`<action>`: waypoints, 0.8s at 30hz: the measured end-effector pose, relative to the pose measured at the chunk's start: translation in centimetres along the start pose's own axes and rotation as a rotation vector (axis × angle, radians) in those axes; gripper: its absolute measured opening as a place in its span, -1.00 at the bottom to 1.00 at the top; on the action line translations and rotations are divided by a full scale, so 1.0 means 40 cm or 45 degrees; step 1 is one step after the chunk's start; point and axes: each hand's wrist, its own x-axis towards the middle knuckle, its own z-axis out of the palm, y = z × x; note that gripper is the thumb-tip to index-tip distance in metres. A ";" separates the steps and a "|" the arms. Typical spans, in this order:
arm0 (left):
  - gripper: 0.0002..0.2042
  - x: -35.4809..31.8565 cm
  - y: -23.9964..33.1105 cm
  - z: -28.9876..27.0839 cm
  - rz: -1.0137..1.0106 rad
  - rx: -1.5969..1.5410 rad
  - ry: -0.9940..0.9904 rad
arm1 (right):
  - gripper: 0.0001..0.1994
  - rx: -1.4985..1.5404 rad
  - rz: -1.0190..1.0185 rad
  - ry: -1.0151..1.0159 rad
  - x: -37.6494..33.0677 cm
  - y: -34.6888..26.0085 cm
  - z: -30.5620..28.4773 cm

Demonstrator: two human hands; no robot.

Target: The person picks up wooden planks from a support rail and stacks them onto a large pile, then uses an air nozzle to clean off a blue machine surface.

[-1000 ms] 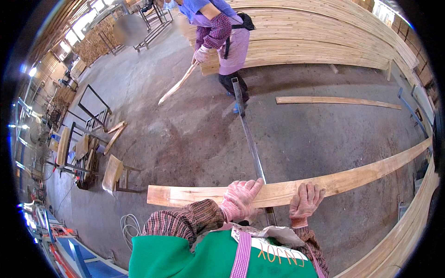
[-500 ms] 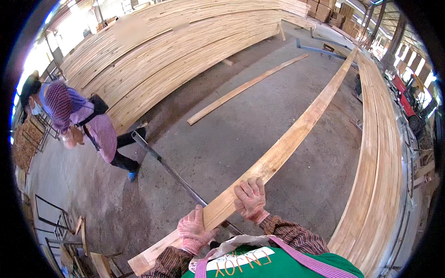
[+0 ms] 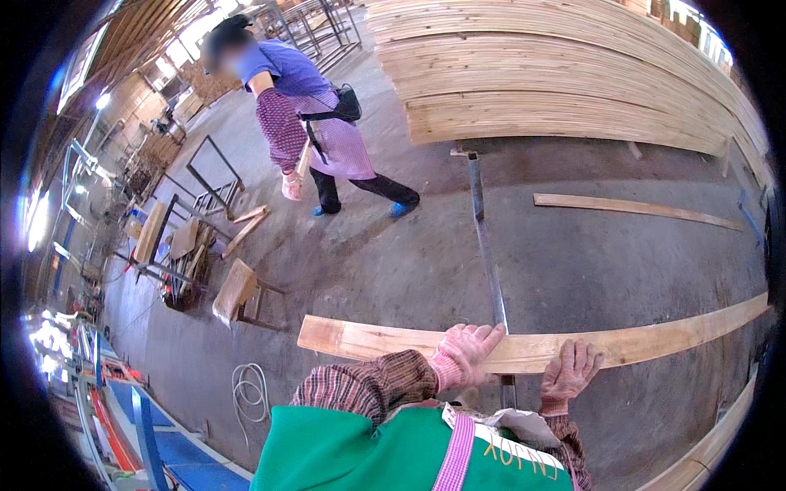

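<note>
A long pale wooden board (image 3: pixel 647 345) runs across in front of me, its left end at lower centre and its far end reaching the right rim. Both my hands are in pinkish work gloves. My left hand (image 3: pixel 468 356) is closed over the board, fingers at its far edge and thumb pointing right. Further right, my right hand (image 3: pixel 571 374) lies on the board's near edge, its fingers stretched out flat on top. Under the board, a metal bar (image 3: pixel 488 262) crosses between my hands and extends away from me.
A co-worker (image 3: pixel 315 114) in purple stands at upper left. Behind the bar rises a tall lumber stack (image 3: pixel 573 90). Another board (image 3: pixel 634 209) lies on the floor at right. A wooden-topped stool (image 3: pixel 237 290), a coiled hose (image 3: pixel 250 389) and blue machinery (image 3: pixel 164 442) are at left.
My view has swung to the left, so the board now lies crosswise. Both hands remain on it. The co-worker is still striding, now nearer the middle of the view.
</note>
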 end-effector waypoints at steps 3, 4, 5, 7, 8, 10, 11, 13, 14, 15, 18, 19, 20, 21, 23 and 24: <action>-0.03 0.007 -0.007 0.014 0.028 -0.026 0.087 | -0.50 0.072 -0.022 0.027 0.013 0.015 0.011; -0.03 -0.005 -0.009 0.014 0.025 -0.032 0.066 | -0.50 0.051 -0.033 0.030 -0.001 0.010 0.006; -0.03 -0.012 -0.008 0.016 0.021 -0.039 0.045 | -0.50 0.030 -0.043 0.033 -0.014 0.007 0.001; -0.01 -0.004 -0.012 0.014 0.036 -0.052 0.023 | -0.50 0.030 -0.050 0.033 -0.018 0.016 0.006; -0.01 -0.009 -0.016 0.017 0.028 -0.054 0.027 | -0.50 0.059 -0.048 0.022 -0.020 0.018 0.008; -0.01 -0.008 -0.017 0.020 0.035 -0.049 0.036 | -0.50 0.041 -0.035 -0.003 -0.024 0.021 0.009; 0.00 -0.010 -0.016 0.019 0.024 -0.034 0.031 | -0.50 -0.001 -0.030 -0.022 -0.029 0.022 0.011; 0.01 -0.009 -0.016 0.018 0.016 -0.029 0.022 | -0.50 -0.044 -0.027 -0.036 -0.029 0.021 0.010; 0.02 -0.009 -0.016 0.017 0.012 -0.026 0.017 | -0.50 -0.045 -0.031 -0.036 -0.027 0.020 0.009; 0.02 -0.009 -0.017 0.015 0.009 -0.029 0.011 | -0.50 -0.045 -0.033 -0.036 -0.026 0.019 0.008; 0.03 -0.009 -0.014 0.005 0.005 -0.032 -0.004 | -0.51 -0.022 -0.035 -0.028 -0.023 0.017 0.004; 0.03 -0.010 -0.013 0.000 0.007 -0.030 -0.005 | -0.51 -0.015 -0.038 -0.007 -0.023 0.017 0.005; 0.02 -0.009 -0.013 -0.002 0.009 -0.028 -0.006 | -0.51 -0.008 -0.042 0.013 -0.023 0.017 0.008; 0.02 -0.009 -0.019 0.006 0.024 -0.025 0.021 | -0.51 0.005 -0.048 0.035 -0.022 0.014 0.012; 0.02 -0.008 -0.029 0.036 0.052 -0.021 0.078 | -0.51 -0.032 -0.035 0.001 -0.025 0.020 0.010; 0.02 -0.006 -0.027 0.040 0.065 -0.032 0.081 | -0.51 -0.047 -0.028 -0.013 -0.026 0.021 0.010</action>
